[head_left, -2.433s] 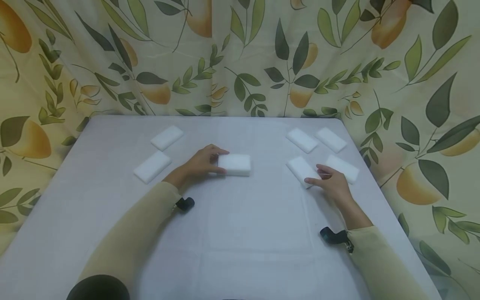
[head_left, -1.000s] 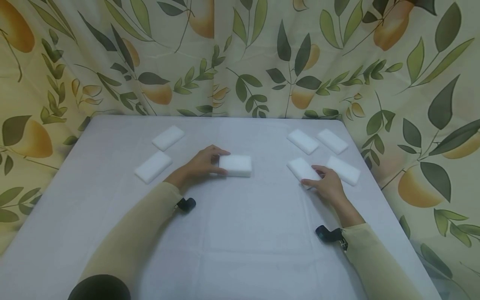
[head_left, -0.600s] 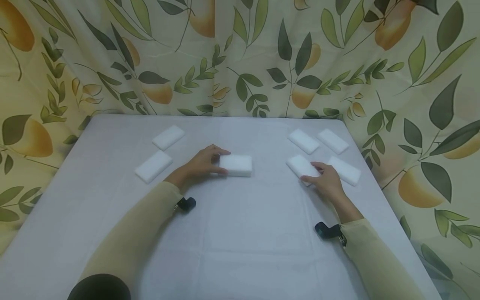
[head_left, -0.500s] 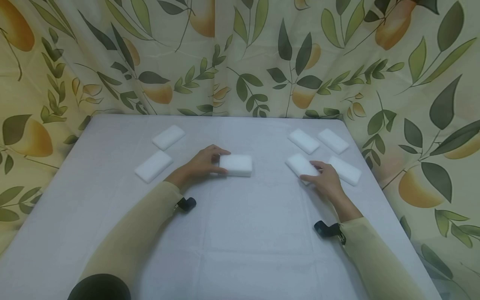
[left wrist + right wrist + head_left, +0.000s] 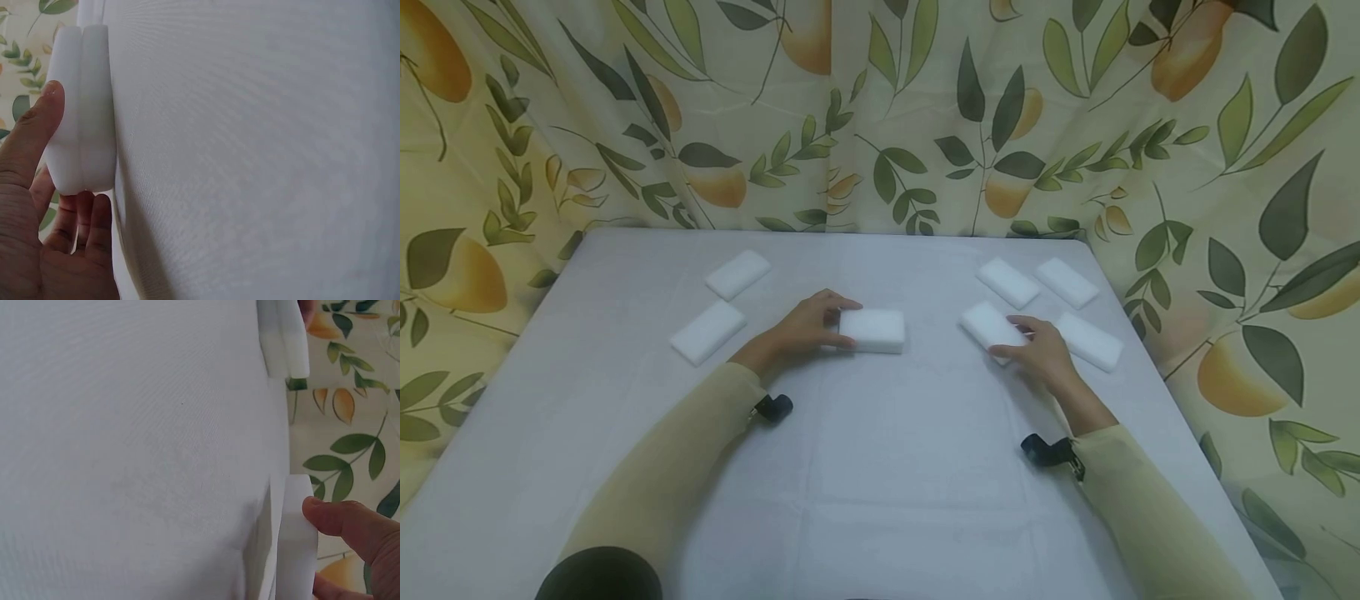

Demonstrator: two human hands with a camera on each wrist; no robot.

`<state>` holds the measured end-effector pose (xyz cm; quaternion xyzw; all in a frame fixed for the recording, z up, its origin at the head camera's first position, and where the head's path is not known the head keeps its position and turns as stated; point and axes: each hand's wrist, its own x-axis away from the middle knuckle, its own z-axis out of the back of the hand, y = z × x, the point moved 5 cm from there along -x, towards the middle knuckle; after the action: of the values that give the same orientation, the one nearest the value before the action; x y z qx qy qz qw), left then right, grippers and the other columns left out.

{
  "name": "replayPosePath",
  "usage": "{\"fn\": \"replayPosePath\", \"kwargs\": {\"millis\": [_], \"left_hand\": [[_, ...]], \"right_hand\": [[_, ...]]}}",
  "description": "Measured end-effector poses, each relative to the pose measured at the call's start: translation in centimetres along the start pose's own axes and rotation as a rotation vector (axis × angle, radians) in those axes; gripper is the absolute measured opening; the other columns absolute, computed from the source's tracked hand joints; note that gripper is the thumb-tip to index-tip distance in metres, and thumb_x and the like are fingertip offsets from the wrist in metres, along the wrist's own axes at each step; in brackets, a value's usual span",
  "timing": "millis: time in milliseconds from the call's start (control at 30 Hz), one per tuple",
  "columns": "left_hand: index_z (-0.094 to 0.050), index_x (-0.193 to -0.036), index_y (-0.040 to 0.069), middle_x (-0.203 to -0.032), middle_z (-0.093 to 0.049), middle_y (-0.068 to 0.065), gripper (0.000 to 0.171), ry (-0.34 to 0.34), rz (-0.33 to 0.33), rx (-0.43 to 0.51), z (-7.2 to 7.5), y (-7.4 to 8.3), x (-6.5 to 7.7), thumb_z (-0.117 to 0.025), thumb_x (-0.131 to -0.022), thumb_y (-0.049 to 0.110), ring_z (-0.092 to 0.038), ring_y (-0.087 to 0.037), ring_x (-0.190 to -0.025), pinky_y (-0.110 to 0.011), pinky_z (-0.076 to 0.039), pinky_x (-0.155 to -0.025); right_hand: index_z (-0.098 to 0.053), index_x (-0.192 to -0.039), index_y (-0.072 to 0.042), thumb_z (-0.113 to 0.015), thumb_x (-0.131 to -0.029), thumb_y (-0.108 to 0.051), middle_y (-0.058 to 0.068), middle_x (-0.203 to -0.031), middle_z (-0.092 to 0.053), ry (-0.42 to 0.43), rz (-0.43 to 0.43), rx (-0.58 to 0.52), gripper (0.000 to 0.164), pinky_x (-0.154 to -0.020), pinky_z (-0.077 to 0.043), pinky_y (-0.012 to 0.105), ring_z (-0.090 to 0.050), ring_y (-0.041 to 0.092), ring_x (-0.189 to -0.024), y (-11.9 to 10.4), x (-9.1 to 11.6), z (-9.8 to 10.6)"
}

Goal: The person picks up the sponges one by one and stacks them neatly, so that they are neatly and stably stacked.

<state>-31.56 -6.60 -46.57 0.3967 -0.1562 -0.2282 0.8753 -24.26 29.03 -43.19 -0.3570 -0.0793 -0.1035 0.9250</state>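
Note:
Two white sponge blocks lie one on top of the other as a stack (image 5: 876, 327) mid-table; the seam between them shows in the left wrist view. My left hand (image 5: 808, 322) grips the stack's left end, thumb on the near side and fingers around the far side. To the right, my right hand (image 5: 1048, 354) pinches a single white sponge block (image 5: 987, 325) by its right end between thumb and fingers. That sponge block (image 5: 297, 537) appears close over the cloth in the right wrist view, with a shadow beside it. Part of its right end is hidden by the hand.
Two more sponge blocks, a far one (image 5: 737, 275) and a nearer one (image 5: 707, 332), lie at the left. Three others, including one (image 5: 1088, 340) just beyond the right hand, lie at the right. A white cloth (image 5: 910, 467) covers the table; a fruit-patterned curtain (image 5: 910, 117) hangs behind.
My right hand has come to grip the sponge block and has shifted it left and slightly away, toward the middle. The left hand and the stack have stayed in place.

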Motion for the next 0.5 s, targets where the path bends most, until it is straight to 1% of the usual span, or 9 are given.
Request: {"fn": "replayPosePath", "kwargs": {"millis": [133,267,500], "left_hand": [[-0.056,-0.138,0.022,-0.131,-0.051,-0.003,0.071,0.001,0.002,-0.004,0.0,0.1,0.0,-0.085,-0.076,0.037,-0.049,-0.025,-0.125,-0.043,-0.04,-0.109],[-0.056,-0.138,0.022,-0.132,-0.051,-0.003,0.07,-0.004,0.013,-0.001,0.0,0.1,0.0,-0.085,-0.075,0.037,-0.049,-0.025,-0.126,-0.043,-0.04,-0.11],[-0.057,-0.138,0.021,-0.131,-0.05,-0.004,0.072,-0.007,0.005,0.001,0.2,0.2,-0.1,-0.086,-0.075,0.035,-0.048,-0.026,-0.126,-0.043,-0.039,-0.111]], "right_hand": [[-0.038,-0.148,-0.001,-0.077,-0.083,-0.025,0.027,-0.151,-0.036,-0.016,-0.006,-0.007,0.08,-0.109,-0.036,0.056,-0.036,0.045,-0.136,-0.6,-0.2,-0.2],[-0.038,-0.149,-0.002,-0.077,-0.083,-0.025,0.027,-0.152,-0.036,-0.031,0.012,-0.016,0.079,-0.11,-0.036,0.056,-0.034,0.044,-0.138,-1.3,-0.5,-0.3],[-0.04,-0.149,-0.007,-0.077,-0.083,-0.026,0.024,-0.152,-0.038,-0.034,0.045,0.028,0.079,-0.107,-0.038,0.058,-0.036,0.044,-0.138,-3.4,-0.9,-0.4]]}}
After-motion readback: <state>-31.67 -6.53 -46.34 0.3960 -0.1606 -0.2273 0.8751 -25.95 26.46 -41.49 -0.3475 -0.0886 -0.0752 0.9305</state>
